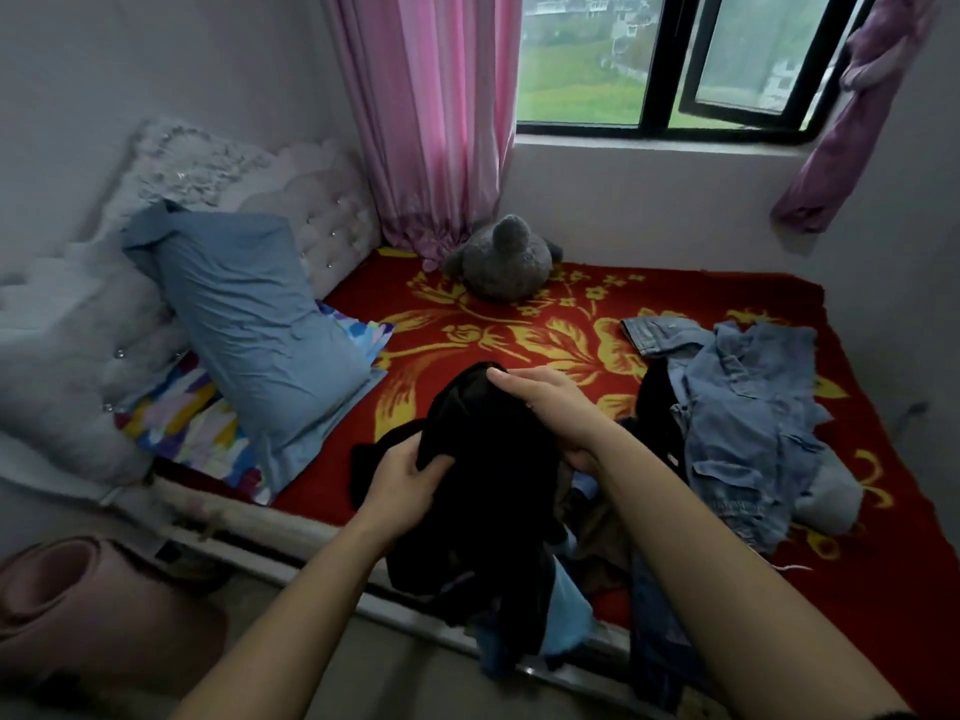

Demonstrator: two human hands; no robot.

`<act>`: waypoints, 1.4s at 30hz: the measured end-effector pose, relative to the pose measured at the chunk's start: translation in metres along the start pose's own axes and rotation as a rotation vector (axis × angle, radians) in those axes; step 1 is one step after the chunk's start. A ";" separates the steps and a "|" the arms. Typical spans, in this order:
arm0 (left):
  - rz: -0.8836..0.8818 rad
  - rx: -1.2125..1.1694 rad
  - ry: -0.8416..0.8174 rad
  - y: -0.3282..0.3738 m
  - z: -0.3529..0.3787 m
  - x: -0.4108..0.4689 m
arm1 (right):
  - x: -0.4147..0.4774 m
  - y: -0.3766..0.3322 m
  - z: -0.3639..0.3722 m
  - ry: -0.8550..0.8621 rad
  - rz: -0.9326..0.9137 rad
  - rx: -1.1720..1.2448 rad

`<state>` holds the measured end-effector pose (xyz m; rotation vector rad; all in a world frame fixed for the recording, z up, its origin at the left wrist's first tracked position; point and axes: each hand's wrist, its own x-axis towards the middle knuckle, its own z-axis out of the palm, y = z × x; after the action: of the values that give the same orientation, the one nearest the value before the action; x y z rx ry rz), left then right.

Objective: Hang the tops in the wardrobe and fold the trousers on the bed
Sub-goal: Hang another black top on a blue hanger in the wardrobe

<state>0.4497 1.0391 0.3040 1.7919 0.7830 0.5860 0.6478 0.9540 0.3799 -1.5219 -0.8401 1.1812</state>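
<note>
A black garment (483,511) is lifted above the near edge of the bed (519,335), which is covered by a red blanket with yellow flowers. My left hand (410,478) grips a fold of the black cloth on its left side. My right hand (556,407) holds the garment's top right, its fingers curled over the cloth. Under the black garment lies a heap of clothes, with light blue (569,610) and dark denim (654,631) pieces hanging over the bed edge. To the right, a pile of blue denim clothing (748,418) is spread on the blanket. No wardrobe is visible.
A blue pillow (249,324) leans on the padded white headboard (67,324) at the left. A grey plush toy (504,262) sits near the pink curtain (436,111) under the window (670,59). A rolled pink mat (88,605) lies on the floor at lower left.
</note>
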 end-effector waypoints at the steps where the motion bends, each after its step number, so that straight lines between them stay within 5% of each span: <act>1: -0.049 -0.061 0.081 -0.001 0.005 -0.008 | -0.002 0.008 -0.008 0.000 0.000 0.021; 11: -0.283 -0.383 0.598 0.032 -0.036 -0.106 | -0.035 0.106 0.061 -0.529 -0.085 -0.509; 13: -0.295 -0.374 0.652 0.042 -0.064 -0.134 | -0.037 0.107 0.088 -0.429 -0.198 -0.633; 18: -0.310 -0.241 0.617 0.056 -0.147 -0.239 | -0.061 0.049 0.151 -0.149 -0.421 -0.513; 21: -0.313 -0.176 0.547 0.059 -0.185 -0.315 | -0.096 0.008 0.202 -0.096 -0.646 -0.552; 25: -0.307 -0.069 0.800 0.046 -0.237 -0.414 | -0.152 -0.027 0.291 -0.180 -0.900 -0.594; 32: -0.183 0.292 1.147 0.048 -0.289 -0.557 | -0.223 -0.045 0.426 -0.313 -0.941 -0.590; 38: -0.154 -0.047 1.236 0.072 -0.325 -0.622 | -0.247 -0.044 0.478 -0.212 -1.085 -0.798; 42: -0.153 0.304 1.278 0.072 -0.338 -0.642 | -0.249 -0.033 0.503 -0.265 -1.030 -0.648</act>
<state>-0.2003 0.7539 0.4684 1.4401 1.9056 1.6089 0.0976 0.8778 0.4633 -1.0939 -2.0050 0.3265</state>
